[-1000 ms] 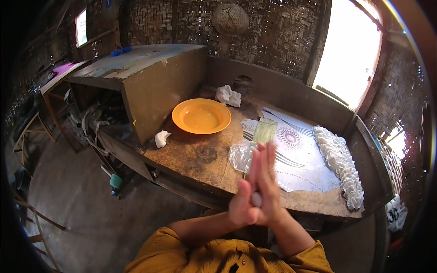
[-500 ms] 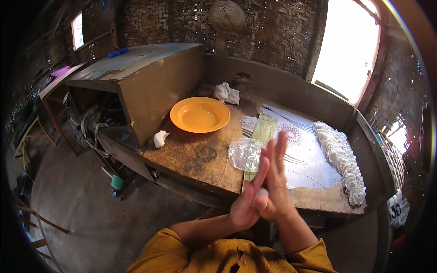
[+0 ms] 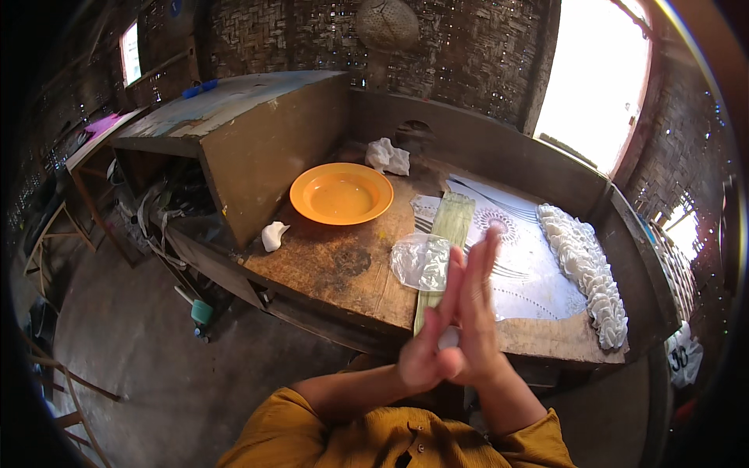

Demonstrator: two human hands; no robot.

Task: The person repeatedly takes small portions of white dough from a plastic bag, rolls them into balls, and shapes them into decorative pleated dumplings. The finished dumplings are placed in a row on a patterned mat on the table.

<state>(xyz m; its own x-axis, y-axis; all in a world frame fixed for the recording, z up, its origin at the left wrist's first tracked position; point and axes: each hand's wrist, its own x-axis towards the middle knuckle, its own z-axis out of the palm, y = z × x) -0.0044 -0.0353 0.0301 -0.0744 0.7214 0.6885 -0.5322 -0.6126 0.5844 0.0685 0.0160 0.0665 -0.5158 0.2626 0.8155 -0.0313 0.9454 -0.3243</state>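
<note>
Head view: the left hand [image 3: 425, 343] and the right hand [image 3: 476, 320] are pressed palm to palm just in front of the near edge of the wooden table [image 3: 335, 265], fingers straightened and pointing away from the body. A small white lump [image 3: 449, 337] is glimpsed between the palms, so both hands are flattened against it rather than curled around it; its exact shape cannot be told, since most of it is hidden and the hands are blurred. Yellow sleeves [image 3: 406, 437] are seen at the lower edge.

On the table just beyond the fingertips, a crumpled clear plastic bag [image 3: 421, 261] is laid beside a long pale-green strip [image 3: 446, 234], which is stretched over a white patterned sheet [image 3: 530, 265]. Along the right side of that sheet, a row of white ruffled pieces [image 3: 585, 269] is lined up. An orange plate [image 3: 341, 193] is set farther back, well apart from the hands, with a crumpled white wad [image 3: 388, 156] behind it and a small white piece [image 3: 274, 235] at the table's left edge. A large tilted wooden box [image 3: 250, 132] is seen on the left.
</note>
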